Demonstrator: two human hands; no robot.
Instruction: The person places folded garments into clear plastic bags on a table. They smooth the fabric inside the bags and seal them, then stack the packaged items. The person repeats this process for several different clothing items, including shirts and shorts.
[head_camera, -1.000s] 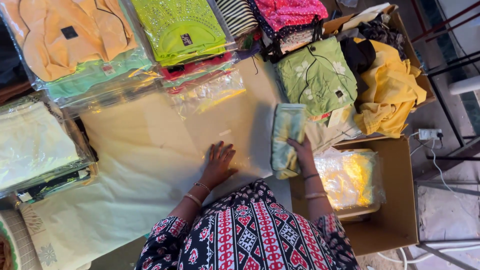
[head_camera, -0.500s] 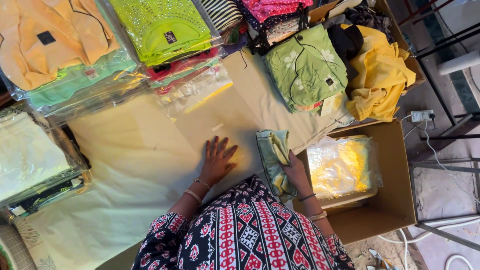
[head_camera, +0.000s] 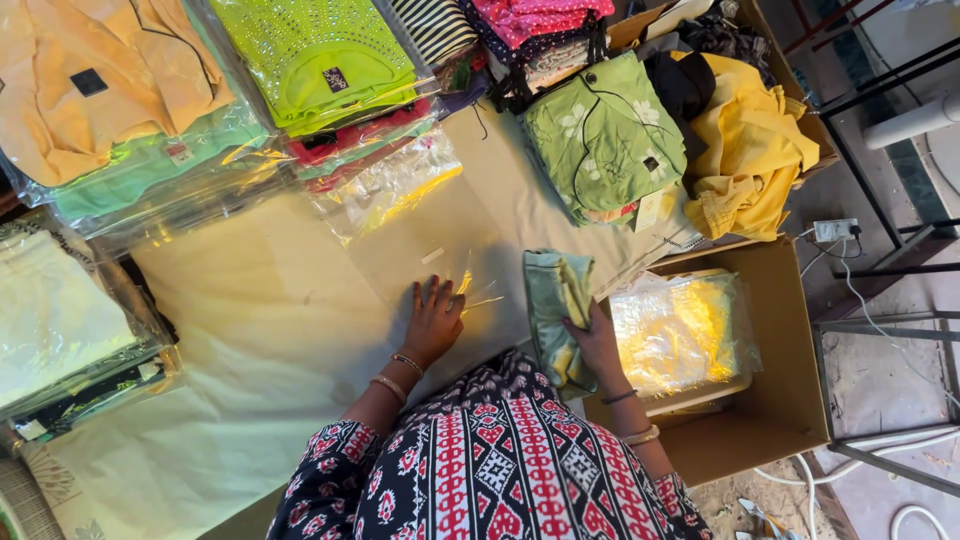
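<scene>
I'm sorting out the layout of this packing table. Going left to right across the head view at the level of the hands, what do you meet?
White bagged garment → left hand flat on a clear plastic bag → folded pale green garment → right hand gripping it → cardboard box holding a yellow bagged garment.

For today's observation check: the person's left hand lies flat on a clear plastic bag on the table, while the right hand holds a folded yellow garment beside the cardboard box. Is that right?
Not quite. The head view shows that the folded garment in the right hand is pale green, not yellow. The rest stands: the left hand lies flat on the clear plastic bag, beside the cardboard box.
</scene>
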